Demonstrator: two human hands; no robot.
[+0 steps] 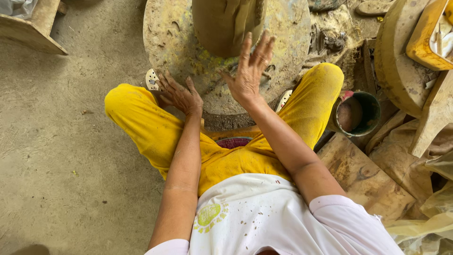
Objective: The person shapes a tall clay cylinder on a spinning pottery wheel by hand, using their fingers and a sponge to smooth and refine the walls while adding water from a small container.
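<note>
A round clay-smeared potter's wheel lies flat on the ground between my knees in yellow trousers. On it stands a tall brown clay form, cut off by the top edge. My left hand rests with spread fingers on the wheel's near left rim. My right hand is raised over the wheel's near side, fingers apart and blurred, just below the clay form and not touching it. Neither hand holds anything.
A dark green bucket with a muddy inside stands by my right knee. Wooden boards, a round wooden slab, a yellow tray and plastic sheeting crowd the right. Bare earth floor and a wooden stool lie left.
</note>
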